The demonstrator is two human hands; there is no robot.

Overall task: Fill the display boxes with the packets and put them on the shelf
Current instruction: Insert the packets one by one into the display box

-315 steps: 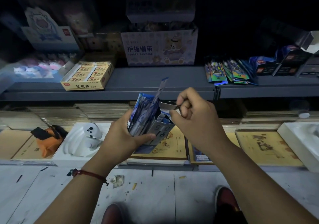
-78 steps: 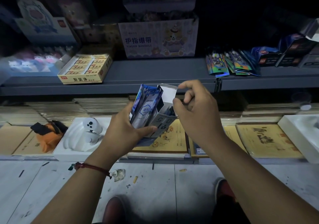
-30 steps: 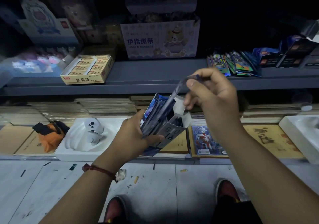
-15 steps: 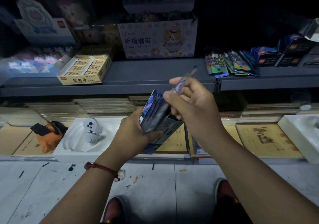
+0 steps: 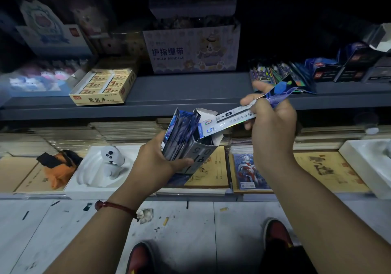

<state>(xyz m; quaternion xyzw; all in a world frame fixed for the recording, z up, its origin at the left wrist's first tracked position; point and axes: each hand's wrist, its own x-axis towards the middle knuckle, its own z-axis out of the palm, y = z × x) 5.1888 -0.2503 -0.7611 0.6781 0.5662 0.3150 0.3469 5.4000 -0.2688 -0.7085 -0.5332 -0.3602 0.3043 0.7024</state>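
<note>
My left hand grips a small grey display box marked "0.5", tilted, with several blue packets standing in it. My right hand pinches one long shiny packet by its upper part; the packet's lower end lies at the box's open top. More loose packets lie on the grey shelf at the right. Beside them stand dark blue display boxes.
On the shelf sit a yellow eraser box, a "Finger Bandage" carton and pastel boxes at the left. Below lie notebooks, a white figure on a tray and an orange item. My shoes show on the floor.
My right hand has moved right and up, away from the box, with one long packet pinched; the packet now slants from the box's top toward the shelf's edge. The left hand keeps hold of the box.
</note>
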